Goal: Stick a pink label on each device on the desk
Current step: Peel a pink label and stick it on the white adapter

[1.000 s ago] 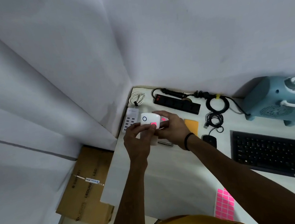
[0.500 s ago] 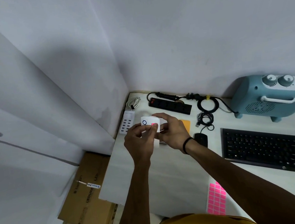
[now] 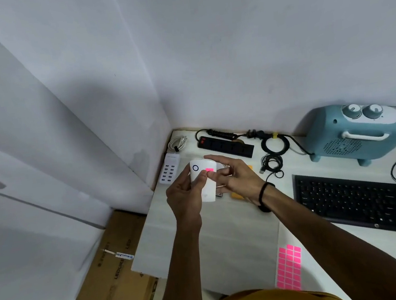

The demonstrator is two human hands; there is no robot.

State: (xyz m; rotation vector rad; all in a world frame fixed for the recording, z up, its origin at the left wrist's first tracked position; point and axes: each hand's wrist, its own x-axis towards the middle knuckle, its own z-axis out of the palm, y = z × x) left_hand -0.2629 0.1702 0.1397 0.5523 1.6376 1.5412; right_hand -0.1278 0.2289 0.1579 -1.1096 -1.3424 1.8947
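Just above the middle of the frame, both hands hold a white device point(image 3: 204, 182) up over the white surface point(image 3: 231, 243). The left hand point(image 3: 185, 196) grips the device from its left side, fingers curled around it, the thumb pressing on a pink label point(image 3: 210, 170) stuck near the device's top, right of a dark ring mark. The right hand point(image 3: 238, 178) steadies the device from the right, its forefinger lying along the top edge and the other fingers curled against the side. A sheet of pink labels point(image 3: 289, 267) lies on the surface at the lower middle of the frame, well apart from the hands. A white multi-port charger point(image 3: 169, 168) sits just left of the device, a black power strip point(image 3: 226, 146) above it, a black keyboard point(image 3: 365, 201) at right, and a blue heater point(image 3: 359, 130) at the upper right.
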